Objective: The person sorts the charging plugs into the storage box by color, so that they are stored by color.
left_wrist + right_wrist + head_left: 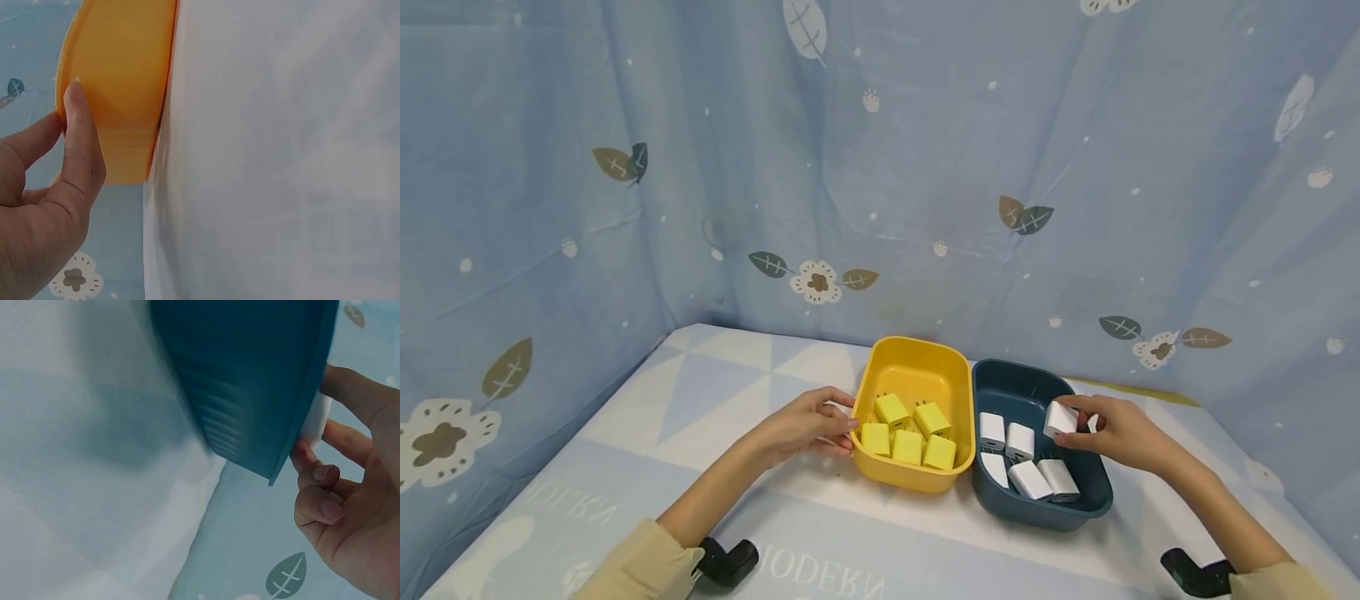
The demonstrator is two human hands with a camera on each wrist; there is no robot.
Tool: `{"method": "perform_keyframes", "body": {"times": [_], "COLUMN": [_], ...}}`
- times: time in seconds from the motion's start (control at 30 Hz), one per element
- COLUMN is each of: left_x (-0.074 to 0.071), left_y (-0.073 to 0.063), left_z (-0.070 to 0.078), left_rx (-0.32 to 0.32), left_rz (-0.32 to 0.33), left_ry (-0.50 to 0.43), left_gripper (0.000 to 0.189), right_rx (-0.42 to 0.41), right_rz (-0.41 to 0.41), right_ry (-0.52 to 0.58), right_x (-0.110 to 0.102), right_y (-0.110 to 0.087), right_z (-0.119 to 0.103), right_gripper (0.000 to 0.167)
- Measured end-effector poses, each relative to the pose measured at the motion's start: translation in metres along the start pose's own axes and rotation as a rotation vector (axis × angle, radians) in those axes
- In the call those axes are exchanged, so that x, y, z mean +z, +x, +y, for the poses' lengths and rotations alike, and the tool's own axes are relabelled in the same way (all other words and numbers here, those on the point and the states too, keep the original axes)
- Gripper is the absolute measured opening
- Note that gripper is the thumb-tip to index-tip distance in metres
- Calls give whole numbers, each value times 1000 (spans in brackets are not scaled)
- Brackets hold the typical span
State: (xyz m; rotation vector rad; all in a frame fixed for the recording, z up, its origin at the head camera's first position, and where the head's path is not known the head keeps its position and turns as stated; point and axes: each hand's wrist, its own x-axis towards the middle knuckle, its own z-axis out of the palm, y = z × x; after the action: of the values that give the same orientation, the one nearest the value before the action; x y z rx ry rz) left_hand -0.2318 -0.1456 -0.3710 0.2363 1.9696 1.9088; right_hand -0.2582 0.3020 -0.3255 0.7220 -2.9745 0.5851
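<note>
A yellow plastic bin (906,477) holds several yellow charger plugs (907,448), some with metal prongs showing. Against its right side stands a dark blue bin (1037,512) with several white charger plugs (1030,480) lying in its near half. My left hand (808,425) holds the yellow bin's left rim; in the left wrist view its fingers (77,137) lie along the outer wall. Over the blue bin's right side, my right hand (1123,429) pinches one white charger plug (1060,419). The right wrist view shows that plug (317,419) partly hidden behind the bin's rim.
Both bins stand toward the back of a table (700,450) covered with a patterned white and blue cloth. A light blue curtain (925,167) with leaves and flowers hangs behind and at the sides. Black devices (727,563) are at both wrists.
</note>
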Motion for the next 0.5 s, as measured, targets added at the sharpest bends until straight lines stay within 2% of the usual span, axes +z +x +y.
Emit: {"method": "perform_keyframes", "body": {"times": [0.5], "left_x": [-1], "left_y": [2], "left_z": [1], "left_rx": [-6], "left_rz": [-8], "left_ry": [-6], "left_gripper": [47], "right_rx": [-32], "right_rz": [-53], "right_ry": [-135], "right_x": [8], "right_y": [16], "right_z": [6], "right_gripper": [59]}}
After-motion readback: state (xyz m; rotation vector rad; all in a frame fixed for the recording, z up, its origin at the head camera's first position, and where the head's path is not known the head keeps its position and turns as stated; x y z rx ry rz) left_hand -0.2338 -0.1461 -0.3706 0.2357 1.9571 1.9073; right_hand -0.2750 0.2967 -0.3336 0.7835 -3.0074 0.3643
